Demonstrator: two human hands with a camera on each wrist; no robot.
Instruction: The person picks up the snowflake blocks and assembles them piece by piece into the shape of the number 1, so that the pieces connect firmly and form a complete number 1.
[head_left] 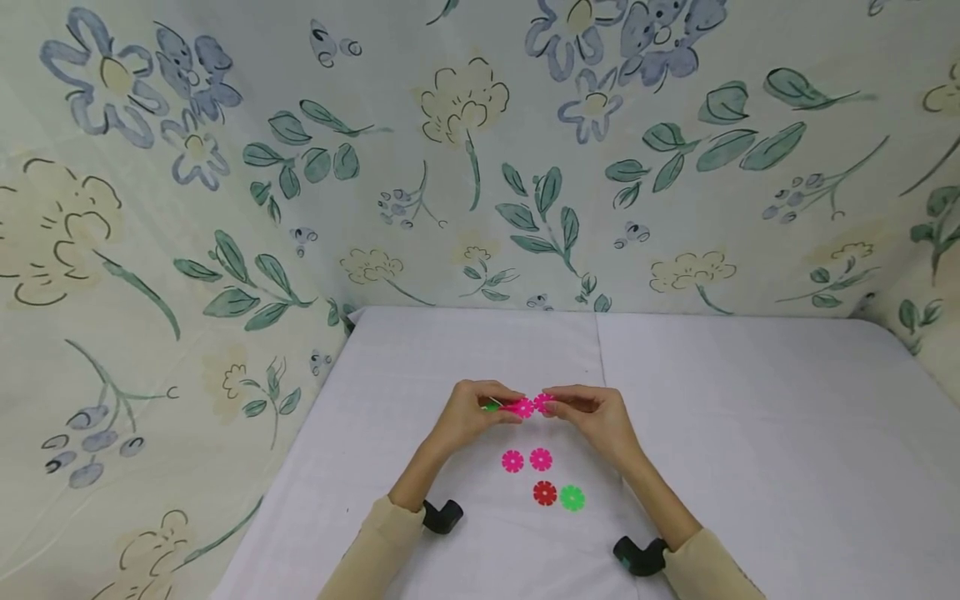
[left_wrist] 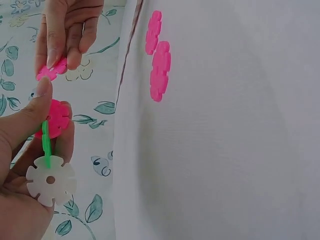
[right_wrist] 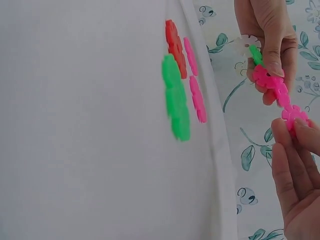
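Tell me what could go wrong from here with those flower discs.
The pink disc in the right hand is held only by fingertips, so it might slip if pushed against the chain.
The left hand pinches the chain's pink end, so the white disc at the other end might work loose.
The red disc and loose green disc lie unheld on the cloth; a lowered hand could brush them aside.

Linked notched flower-shaped plastic discs, white, green and pink, gripped in left hand; further pink disc, pinched in right hand, seemingly touching them.
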